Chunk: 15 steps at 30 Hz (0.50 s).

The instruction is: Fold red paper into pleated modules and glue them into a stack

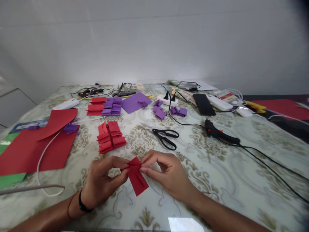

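A small folded piece of red paper (138, 180) is held up above the near part of the table, its creases showing and its long side tilted. My left hand (102, 180) pinches its left edge between thumb and forefinger. From the other side, my right hand (167, 172) grips the upper right edge in the same way. Just beyond my left hand lies a group of folded red paper pieces (110, 137). Black-handled scissors (164, 133) rest open-bladed on the tablecloth, past my right hand.
A black glue gun (220, 133) with its cable lies at the right. Red paper sheets (53, 154) cover the left side. Farther back are folded purple pieces (112, 106), a purple sheet (132, 103), a white power strip (167, 100) and a black phone (204, 104).
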Available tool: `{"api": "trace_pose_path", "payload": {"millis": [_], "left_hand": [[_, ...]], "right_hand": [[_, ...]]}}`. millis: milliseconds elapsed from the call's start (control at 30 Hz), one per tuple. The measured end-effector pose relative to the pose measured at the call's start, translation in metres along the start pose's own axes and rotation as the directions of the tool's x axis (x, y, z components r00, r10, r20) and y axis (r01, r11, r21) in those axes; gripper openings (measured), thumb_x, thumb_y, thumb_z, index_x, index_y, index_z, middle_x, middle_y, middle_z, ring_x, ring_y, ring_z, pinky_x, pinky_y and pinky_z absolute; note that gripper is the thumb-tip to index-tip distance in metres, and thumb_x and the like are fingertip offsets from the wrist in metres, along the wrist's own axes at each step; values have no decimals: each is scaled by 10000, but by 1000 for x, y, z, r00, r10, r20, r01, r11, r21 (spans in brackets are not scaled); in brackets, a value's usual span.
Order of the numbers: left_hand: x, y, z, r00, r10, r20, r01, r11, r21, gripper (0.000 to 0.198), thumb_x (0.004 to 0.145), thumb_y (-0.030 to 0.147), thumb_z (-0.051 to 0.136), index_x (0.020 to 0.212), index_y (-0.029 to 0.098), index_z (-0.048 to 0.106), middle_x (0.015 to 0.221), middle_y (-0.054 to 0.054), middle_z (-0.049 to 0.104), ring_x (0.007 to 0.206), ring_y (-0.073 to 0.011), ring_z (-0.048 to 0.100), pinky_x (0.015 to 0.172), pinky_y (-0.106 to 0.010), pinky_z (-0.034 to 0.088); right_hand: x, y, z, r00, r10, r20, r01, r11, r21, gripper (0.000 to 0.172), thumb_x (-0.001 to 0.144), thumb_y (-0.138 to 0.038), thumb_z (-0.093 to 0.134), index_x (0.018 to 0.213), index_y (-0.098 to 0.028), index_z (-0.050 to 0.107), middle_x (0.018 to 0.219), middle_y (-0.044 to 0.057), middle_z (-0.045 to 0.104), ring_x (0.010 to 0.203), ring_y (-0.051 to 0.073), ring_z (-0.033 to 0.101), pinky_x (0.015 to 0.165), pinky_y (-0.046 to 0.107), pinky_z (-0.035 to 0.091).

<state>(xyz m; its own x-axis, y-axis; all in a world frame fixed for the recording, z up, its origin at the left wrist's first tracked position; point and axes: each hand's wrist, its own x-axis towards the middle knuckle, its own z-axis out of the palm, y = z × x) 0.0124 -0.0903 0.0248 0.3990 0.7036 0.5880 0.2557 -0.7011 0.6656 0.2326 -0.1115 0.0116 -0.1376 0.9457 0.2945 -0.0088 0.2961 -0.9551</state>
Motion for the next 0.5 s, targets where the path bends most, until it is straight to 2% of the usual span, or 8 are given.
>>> {"api": "trace_pose_path", "payload": {"millis": [233,500], "left_hand": [[0,0,2,997,-50,-55,48,998,-44,149,884,181,772,827,207,637,844,-8,830,691,-153,797,635,-197,646],[-4,-6,5,987,-136,-84,132,990,-50,126,906,190,751,859,217,637,785,23,768,684,-127,769,649,-178,643]], "right_hand": [[0,2,1,1000,4,-20,-4,1000,9,111,844,-257,818,771,-216,745,826,35,767,765,184,698,748,328,529],[-3,7,1,993,96,-68,-93,994,52,208,810,-262,851,760,-220,653,796,-5,721,769,163,668,756,295,505]]}}
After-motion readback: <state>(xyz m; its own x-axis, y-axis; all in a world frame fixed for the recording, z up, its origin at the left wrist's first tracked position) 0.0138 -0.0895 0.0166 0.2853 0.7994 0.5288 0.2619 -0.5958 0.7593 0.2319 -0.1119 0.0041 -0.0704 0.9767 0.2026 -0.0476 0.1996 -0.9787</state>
